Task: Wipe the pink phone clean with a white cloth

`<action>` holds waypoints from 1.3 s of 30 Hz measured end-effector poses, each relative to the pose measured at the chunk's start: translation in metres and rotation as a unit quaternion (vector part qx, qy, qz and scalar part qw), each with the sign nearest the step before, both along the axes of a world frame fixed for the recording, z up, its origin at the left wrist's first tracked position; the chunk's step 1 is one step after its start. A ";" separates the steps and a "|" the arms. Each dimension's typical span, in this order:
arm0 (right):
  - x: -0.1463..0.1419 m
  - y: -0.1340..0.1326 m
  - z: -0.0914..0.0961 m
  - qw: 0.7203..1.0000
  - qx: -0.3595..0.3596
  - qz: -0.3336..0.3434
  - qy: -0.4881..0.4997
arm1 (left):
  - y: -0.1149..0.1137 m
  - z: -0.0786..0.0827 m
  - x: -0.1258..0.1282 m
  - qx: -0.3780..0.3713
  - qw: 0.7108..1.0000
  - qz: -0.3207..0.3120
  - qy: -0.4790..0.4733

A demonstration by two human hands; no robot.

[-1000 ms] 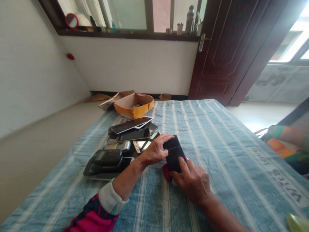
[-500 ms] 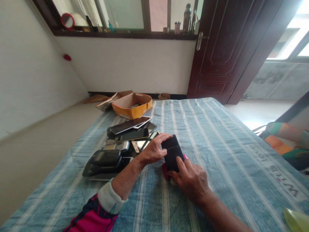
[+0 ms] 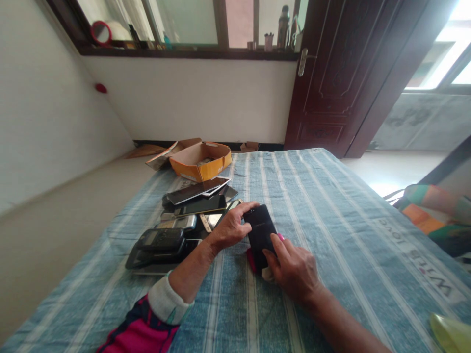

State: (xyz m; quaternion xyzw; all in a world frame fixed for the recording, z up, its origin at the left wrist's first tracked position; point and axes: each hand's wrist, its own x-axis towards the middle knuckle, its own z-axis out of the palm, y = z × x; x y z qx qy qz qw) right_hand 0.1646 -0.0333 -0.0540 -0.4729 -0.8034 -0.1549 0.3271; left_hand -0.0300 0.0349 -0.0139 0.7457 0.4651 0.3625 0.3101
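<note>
A black smartphone (image 3: 260, 225) is held tilted between my two hands over the cloth. My left hand (image 3: 232, 226) grips its upper left edge, thumb on the near face and fingers at the top corner. Closed on the lower right edge is my right hand (image 3: 294, 264), thumb and forefinger pinching it. Under the phone a pink thing (image 3: 251, 260) shows in part, along with a whitish piece (image 3: 268, 274) near my right thumb; what they are I cannot make out. Left of my hands lies a pile of old phones and tablets, with a black handset (image 3: 161, 240) nearest me.
Behind the pile stands an open orange cardboard box (image 3: 206, 169) with small things inside. A tablet (image 3: 195, 190) leans on other devices. A striped blue cloth (image 3: 349, 255) covers the surface. A yellow-green object (image 3: 451, 333) sits at the lower right corner.
My right thumb and fingers have shifted slightly along the phone's lower edge, and the phone's tilt has changed a little. The pile stays as it was.
</note>
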 end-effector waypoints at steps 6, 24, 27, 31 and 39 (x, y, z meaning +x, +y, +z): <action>0.012 0.014 -0.001 0.998 -0.026 -0.029 0.053 | -0.001 0.002 0.001 -0.006 1.000 0.001 -0.005; 0.036 0.034 -0.003 0.979 -0.138 -0.120 0.091 | 0.002 0.001 -0.003 -0.018 0.998 -0.053 0.042; 0.041 0.038 -0.003 0.976 -0.143 -0.139 0.090 | 0.003 0.003 -0.003 -0.014 0.994 -0.073 0.086; 0.045 0.042 -0.002 0.972 -0.154 -0.160 0.077 | 0.004 0.005 -0.002 -0.024 0.984 -0.104 0.140; 0.054 0.048 0.000 0.970 -0.142 -0.190 0.051 | -0.004 0.008 0.002 0.003 0.958 -0.133 0.255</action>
